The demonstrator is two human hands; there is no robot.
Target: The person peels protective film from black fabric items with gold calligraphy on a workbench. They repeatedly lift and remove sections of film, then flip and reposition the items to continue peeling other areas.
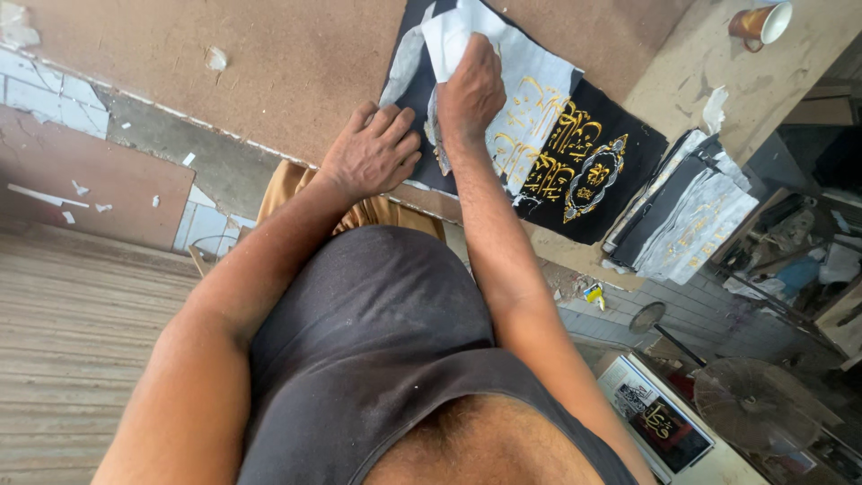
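Observation:
A black cloth with gold embroidered lettering lies on a brown work table. A white backing sheet covers part of it. My right hand is closed on a lifted flap of this white sheet near the cloth's top. My left hand lies flat with fingers spread, pressing the cloth's near edge against the table.
A stack of similar black and white pieces sits at the table's right edge. A brown cup stands at the far corner. A fan and a framed embroidered piece are on the floor below right.

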